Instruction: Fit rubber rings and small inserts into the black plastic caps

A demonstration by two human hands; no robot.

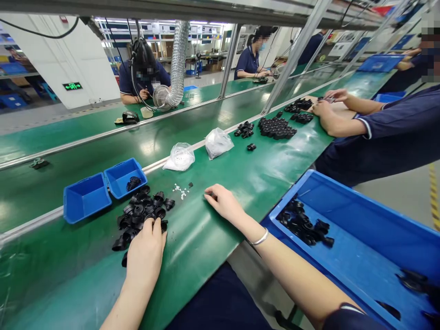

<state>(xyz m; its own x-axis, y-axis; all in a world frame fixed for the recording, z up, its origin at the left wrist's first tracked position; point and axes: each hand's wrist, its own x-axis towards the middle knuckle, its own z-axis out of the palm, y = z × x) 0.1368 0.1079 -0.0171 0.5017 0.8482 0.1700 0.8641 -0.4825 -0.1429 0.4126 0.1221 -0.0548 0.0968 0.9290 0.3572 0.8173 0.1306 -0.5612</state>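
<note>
My left hand (pixel 146 250) reaches into a heap of black ring-shaped plastic parts (pixel 139 208) on the green table, its fingers bent down around one of them. The fingertips are partly hidden among the parts. My right hand (pixel 224 201) rests on the table to the right, fingers loosely curved, thumb a little apart, with nothing visible in it. Between the hands lie small white pieces (pixel 181 191) and a little cluster of tiny black pieces (pixel 190 184). Behind the heap stand two blue bins; the left bin (pixel 85 197) shows a bare floor, the right bin (pixel 123 176) holds thin black rings (pixel 133 183).
Two plastic bags (pixel 180 156) (pixel 218 143) lie against the metal rail. Black parts stand in rows (pixel 277 128) farther right, near a co-worker's hands (pixel 326 107). A large blue crate (pixel 360 256) with black parts sits at my right. Other people work across the line.
</note>
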